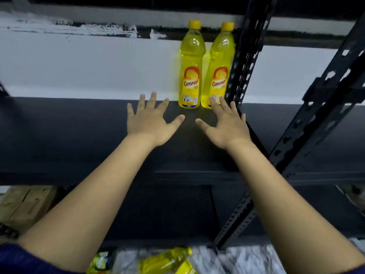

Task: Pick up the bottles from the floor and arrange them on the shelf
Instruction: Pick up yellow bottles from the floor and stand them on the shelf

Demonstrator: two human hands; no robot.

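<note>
Head view: two bottles (191, 66) are standing upright, side by side, at the shelf's (79, 135) back right. Left hand (150, 121) and right hand (225, 125) are hovering spread wide, holding nothing. More bottles on the floor (164, 262) are waiting below, so it's early going.

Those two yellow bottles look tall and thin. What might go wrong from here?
The right hand is spread open with its fingertips in front of the right bottle, so a careless move might tip it into the left bottle. More bottles on the floor lie close by the person, perhaps easy to kick.
</note>
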